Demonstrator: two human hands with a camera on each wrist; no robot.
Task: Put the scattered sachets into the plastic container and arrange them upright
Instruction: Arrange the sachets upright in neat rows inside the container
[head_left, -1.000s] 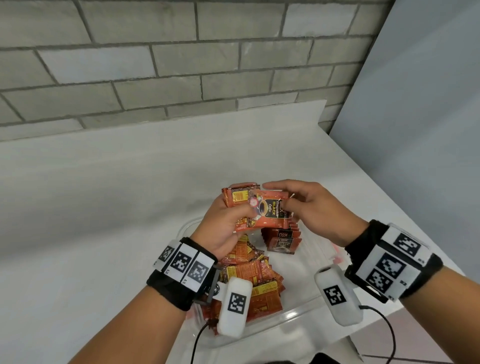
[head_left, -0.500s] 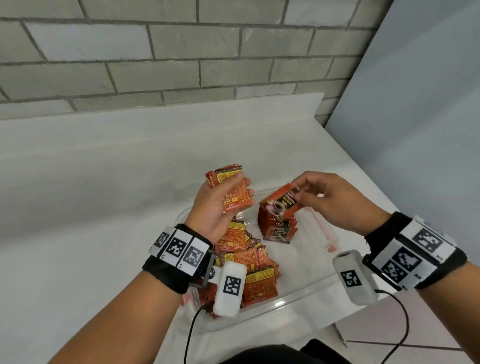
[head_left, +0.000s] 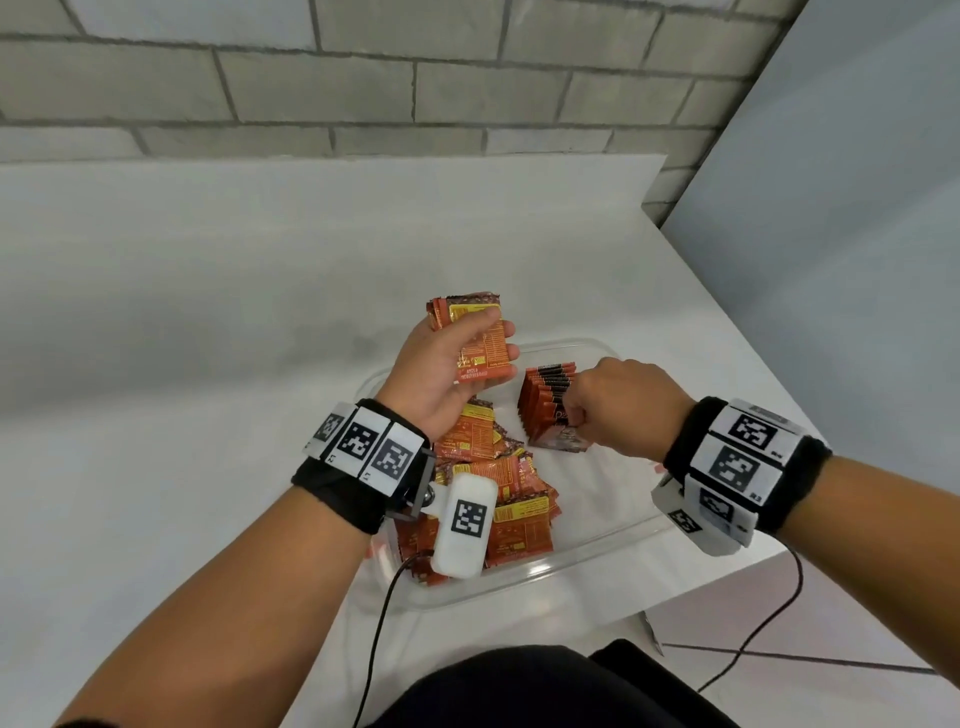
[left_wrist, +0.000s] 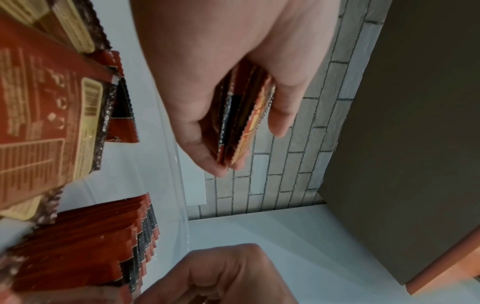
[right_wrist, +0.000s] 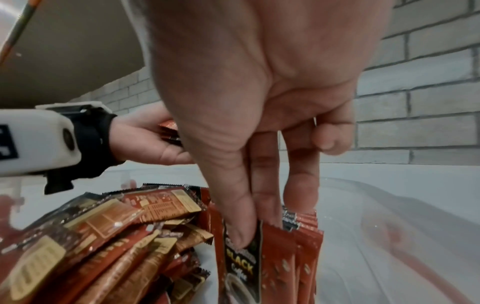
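A clear plastic container (head_left: 613, 540) sits at the table's near right corner. My left hand (head_left: 457, 358) grips a small stack of red-orange sachets (head_left: 475, 338) above its far left rim; the same stack (left_wrist: 241, 123) shows edge-on in the left wrist view. My right hand (head_left: 587, 410) pinches the front sachet (right_wrist: 244, 265), marked "BLACK Coffee", between thumb and fingers at the near end of an upright row of sachets (head_left: 545, 400) inside the container. A loose heap of sachets (head_left: 498, 499) lies flat in the container's left half.
The white table (head_left: 208, 364) runs to a grey brick wall (head_left: 363, 78) behind. A grey panel (head_left: 831, 260) stands along the right side. The table's edge falls off just right of the container, with tiled floor (head_left: 831, 649) below. A cable (head_left: 374, 639) hangs from the left wrist camera.
My right hand took one sachet from the stack held in my left hand, carried it down and set it upright against the row in the container. The left hand stayed raised.
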